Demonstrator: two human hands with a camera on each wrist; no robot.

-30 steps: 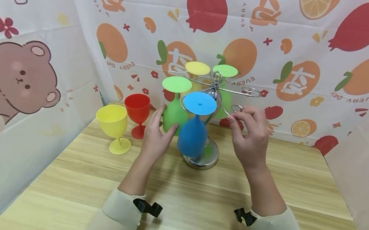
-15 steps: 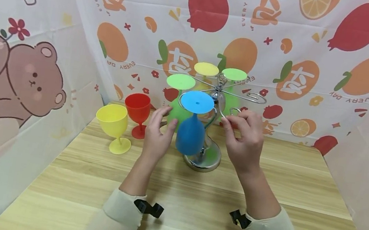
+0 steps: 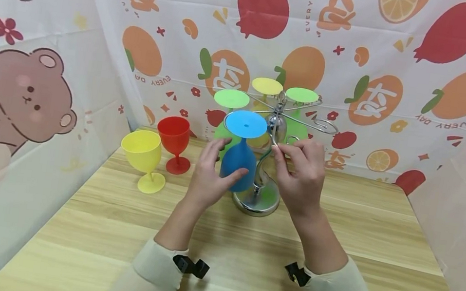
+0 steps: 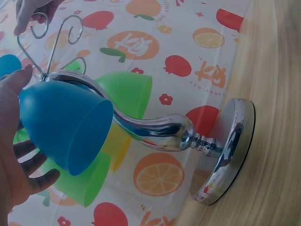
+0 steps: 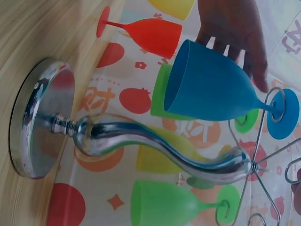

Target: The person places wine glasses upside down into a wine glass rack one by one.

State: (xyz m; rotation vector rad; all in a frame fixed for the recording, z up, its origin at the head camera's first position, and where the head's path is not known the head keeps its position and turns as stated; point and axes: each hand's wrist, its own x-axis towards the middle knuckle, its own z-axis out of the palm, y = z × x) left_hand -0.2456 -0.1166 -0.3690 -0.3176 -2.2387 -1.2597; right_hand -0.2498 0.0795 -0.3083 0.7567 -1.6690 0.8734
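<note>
A metal wine glass rack (image 3: 255, 202) stands on the table, with curled wire arms round its top. From it hang upside down a blue goblet (image 3: 239, 163) at the front, two green goblets (image 3: 232, 98) (image 3: 302, 95) and a yellow goblet (image 3: 267, 86). My left hand (image 3: 211, 177) is spread beside the blue goblet (image 4: 66, 125), thumb in front and fingers behind; whether it touches is unclear. With thumb and forefinger, my right hand (image 3: 302, 174) pinches a bare wire arm right of the blue goblet. Only a little of that hand shows in the right wrist view.
To the left of the rack, a yellow goblet (image 3: 142, 153) and a red goblet (image 3: 173, 136) stand upright on the wooden table (image 3: 244, 265). A fruit-print cloth (image 3: 440, 118) hangs close behind the rack, and a bear-print cloth (image 3: 36, 164) borders the left side.
The rack's top has turned: the blue goblet has shifted left and the rear goblets right. My right hand has moved left with the wire arm. My left hand has come from the green goblet to the blue one.
</note>
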